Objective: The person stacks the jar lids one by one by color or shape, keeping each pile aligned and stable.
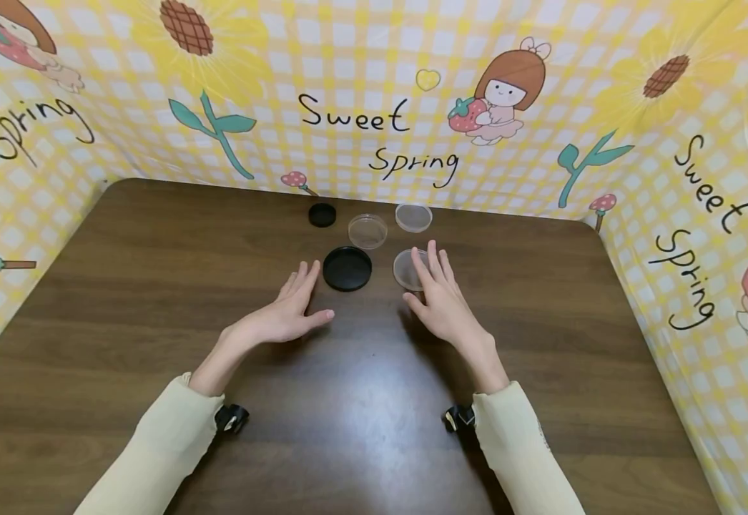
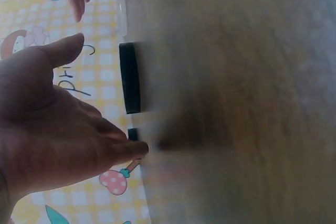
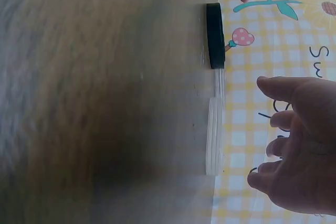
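Observation:
My left hand [image 1: 287, 312] is held low over the wooden table with fingers straight and thumb spread, holding nothing. Just beyond its fingertips lies a large black round dish [image 1: 347, 269], seen edge-on in the left wrist view. My right hand [image 1: 441, 300] has its fingers extended too and grips nothing. Its fingers overlap a clear round dish [image 1: 405, 270] in the head view; the right wrist view shows that hand raised above the dish. Behind these lie a second clear dish [image 1: 367, 232], a frosted clear dish [image 1: 414, 217] and a small black round dish [image 1: 322, 214].
The brown wooden table [image 1: 123, 307] is bounded at the back and sides by a yellow checked cloth [image 1: 348, 64] with flowers and lettering. Light sleeves cover both forearms, and a black wrist device [image 1: 232, 418] sits under the left cuff, another [image 1: 459, 418] under the right.

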Available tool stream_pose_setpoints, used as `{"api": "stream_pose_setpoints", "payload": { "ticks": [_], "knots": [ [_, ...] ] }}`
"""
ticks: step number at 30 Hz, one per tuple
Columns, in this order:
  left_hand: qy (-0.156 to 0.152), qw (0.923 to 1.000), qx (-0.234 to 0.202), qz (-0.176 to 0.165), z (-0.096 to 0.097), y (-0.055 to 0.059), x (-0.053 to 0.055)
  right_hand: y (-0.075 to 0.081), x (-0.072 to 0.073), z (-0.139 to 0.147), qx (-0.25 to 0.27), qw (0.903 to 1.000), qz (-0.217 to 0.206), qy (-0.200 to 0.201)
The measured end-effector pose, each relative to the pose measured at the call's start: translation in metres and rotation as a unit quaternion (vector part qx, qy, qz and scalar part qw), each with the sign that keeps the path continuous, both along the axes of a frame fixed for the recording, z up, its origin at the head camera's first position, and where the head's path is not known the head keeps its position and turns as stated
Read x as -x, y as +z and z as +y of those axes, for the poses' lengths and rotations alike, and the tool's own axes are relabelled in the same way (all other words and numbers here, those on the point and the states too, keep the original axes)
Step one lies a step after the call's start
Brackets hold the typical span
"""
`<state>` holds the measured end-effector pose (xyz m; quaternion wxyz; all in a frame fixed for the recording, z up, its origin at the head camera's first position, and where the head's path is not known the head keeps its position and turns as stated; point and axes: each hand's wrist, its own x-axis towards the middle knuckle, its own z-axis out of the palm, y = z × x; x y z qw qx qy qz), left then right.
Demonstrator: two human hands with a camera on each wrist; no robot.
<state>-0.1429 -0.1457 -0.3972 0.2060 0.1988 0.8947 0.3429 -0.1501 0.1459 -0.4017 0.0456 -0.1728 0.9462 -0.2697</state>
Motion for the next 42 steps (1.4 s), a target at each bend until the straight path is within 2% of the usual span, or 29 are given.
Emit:
{"api": "stream_pose_setpoints", "payload": {
  "ticks": [6, 12, 15, 23, 29, 34, 38, 42],
  "knots": [
    [0.031, 0.9994, -0.002, -0.013, 0.000, -0.008, 0.005, -0.002, 0.001, -0.011, 0.027, 0.9993, 0.006, 0.024],
    [0.035, 0.9994, -0.007, 0.005, 0.006, -0.007, 0.013, -0.002, 0.009, -0.026, 0.114, 0.9908, -0.008, 0.073],
    [0.040, 0.9991, -0.006, 0.015, 0.008, -0.006, 0.016, -0.006, 0.013, -0.034, 0.128, 0.9881, -0.010, 0.084],
    [0.068, 0.9956, -0.012, 0.064, 0.017, -0.007, 0.029, -0.017, 0.018, -0.054, 0.133, 0.9872, -0.026, 0.083],
    [0.089, 0.9915, -0.023, 0.093, 0.020, -0.014, 0.041, -0.022, 0.025, -0.068, 0.120, 0.9895, -0.034, 0.074],
    [0.083, 0.9909, -0.014, 0.105, 0.024, -0.017, 0.047, -0.024, 0.028, -0.077, 0.083, 0.9945, -0.033, 0.055],
    [0.080, 0.9911, 0.003, 0.106, 0.027, -0.015, 0.050, -0.022, 0.033, -0.082, 0.057, 0.9969, -0.027, 0.046],
    [0.076, 0.9917, 0.024, 0.102, 0.029, -0.013, 0.055, -0.017, 0.038, -0.086, 0.042, 0.9978, -0.042, 0.030]
  ]
}}
